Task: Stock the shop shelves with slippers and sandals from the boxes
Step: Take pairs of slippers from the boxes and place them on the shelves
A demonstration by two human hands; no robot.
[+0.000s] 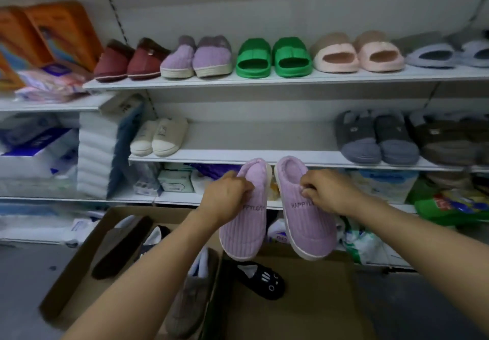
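The left hand (227,194) pinches the collar of one lilac ribbed fabric slipper (243,231), and the right hand (328,191) pinches the collar of its twin, the second lilac slipper (307,223). Both slippers hang toe down, side by side but apart, above the open brown cardboard box (291,300) and in front of the white middle shelf (264,155).

The upper white shelf (264,79) looks already full: dark red, purple, green, pink and grey-blue pairs stand there in a row. On the middle shelf only a cream pair (158,138) at the left and grey and brown pairs at the right are placed, with a wide free gap between them. I think the lilac pair is meant for this gap.

Work is left: the box holds a black slipper with cat face (262,281), a grey one (185,308) and a dark brown one (121,249).
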